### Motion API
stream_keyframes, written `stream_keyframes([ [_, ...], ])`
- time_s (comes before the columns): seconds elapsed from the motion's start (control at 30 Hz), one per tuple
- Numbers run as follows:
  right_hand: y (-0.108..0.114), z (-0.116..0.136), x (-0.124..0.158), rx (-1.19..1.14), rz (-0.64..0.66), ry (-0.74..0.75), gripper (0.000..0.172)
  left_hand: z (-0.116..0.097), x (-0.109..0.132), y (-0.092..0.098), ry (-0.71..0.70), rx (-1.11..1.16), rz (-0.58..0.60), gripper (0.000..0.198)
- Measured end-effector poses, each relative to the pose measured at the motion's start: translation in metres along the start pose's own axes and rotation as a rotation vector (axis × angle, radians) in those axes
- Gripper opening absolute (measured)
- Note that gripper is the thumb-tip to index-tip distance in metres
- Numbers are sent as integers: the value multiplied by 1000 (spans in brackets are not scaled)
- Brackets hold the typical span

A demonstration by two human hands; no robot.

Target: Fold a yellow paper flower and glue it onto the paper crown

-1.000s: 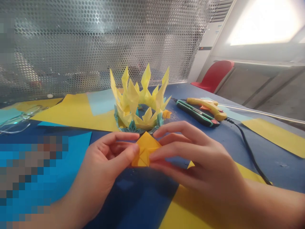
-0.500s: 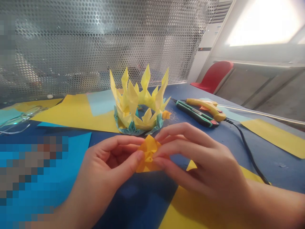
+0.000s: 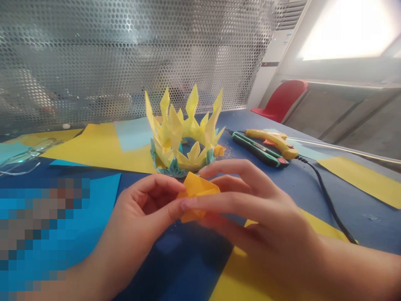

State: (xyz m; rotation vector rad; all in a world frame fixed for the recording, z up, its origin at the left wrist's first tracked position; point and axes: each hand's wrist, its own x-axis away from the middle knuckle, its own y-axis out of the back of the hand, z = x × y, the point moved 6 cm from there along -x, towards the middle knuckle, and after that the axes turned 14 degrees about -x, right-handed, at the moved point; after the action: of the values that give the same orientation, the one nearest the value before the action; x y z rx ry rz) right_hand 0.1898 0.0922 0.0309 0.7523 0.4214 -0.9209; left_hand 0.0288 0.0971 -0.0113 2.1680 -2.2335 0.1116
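A small folded piece of orange-yellow paper (image 3: 200, 186) is held up over the blue table. My left hand (image 3: 140, 217) pinches its left side between thumb and fingers. My right hand (image 3: 260, 205) is at its right side, the index finger reaching across its front to the left thumb, the lower fingers blurred by motion. Just behind the hands stands a paper crown (image 3: 175, 129) with tall pale yellow points and a blue-green folded base. A small orange folded paper piece (image 3: 219, 150) touches or lies near the crown's right side.
To the right lie a green and black cutter (image 3: 260, 149), a yellow glue gun (image 3: 272, 140) with a black cord (image 3: 324, 192), and yellow sheets (image 3: 360, 177). Glasses (image 3: 28, 159), a yellow sheet (image 3: 103, 146) and a blue sheet (image 3: 97, 217) are on the left. A perforated metal panel (image 3: 134, 62) stands behind.
The orange-yellow piece has turned and tilted in my hands, so its pointed, opened front no longer shows. My right index finger has moved left across it, and the right lower fingers have shifted.
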Motion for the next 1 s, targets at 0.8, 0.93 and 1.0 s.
stream_keyframes([
  [0.8,-3,0,-6,-45,-91,-211,11,6,0,-6,103,-148,61,21],
  [0.93,-2,-1,-7,-60,-85,-224,12,5,-1,-8,79,-122,67,15],
  [1.0,-2,-2,-7,-68,-84,-246,12,4,-1,-8,80,-116,71,14],
])
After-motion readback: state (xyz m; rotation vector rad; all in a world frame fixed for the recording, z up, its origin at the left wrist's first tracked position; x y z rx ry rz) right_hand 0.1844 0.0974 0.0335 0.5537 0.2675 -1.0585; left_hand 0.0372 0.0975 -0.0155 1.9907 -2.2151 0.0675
